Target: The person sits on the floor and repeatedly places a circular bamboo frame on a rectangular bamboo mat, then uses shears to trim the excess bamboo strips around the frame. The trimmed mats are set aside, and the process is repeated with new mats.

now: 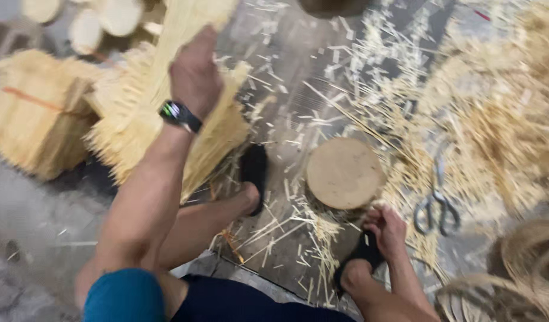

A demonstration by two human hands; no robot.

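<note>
Your left hand (195, 74) is raised toward 11 o'clock, fingers wrapped around a bundle of thin bamboo sticks (167, 53) that runs up past the top edge of the view. A black wristwatch (180, 115) with a coloured face sits on that wrist. Behind and below the hand, more stick bundles (128, 134) lie stacked, and a tied block of sticks (33, 116) with an orange band rests at 9 o'clock. Pale round cut ends (101, 21) show blurred at the top left.

Your right hand (386, 229) is low at 4 o'clock, well apart from the left one. Its fingers are curled close to a few loose splinters at the near edge of the round wooden block (344, 172); motion blur keeps me from telling whether it actually pinches anything. The block stands near the centre of the floor, between your two feet in black sandals (254, 170).

Just right of the right hand, a pair of scissors (436, 206) lies on the floor with handles toward you. Loose sticks and shavings (495, 107) cover the floor from 12 to 3 o'clock. A coil of pale fibre (525, 262) curls at 4 o'clock, at the frame's edge.
</note>
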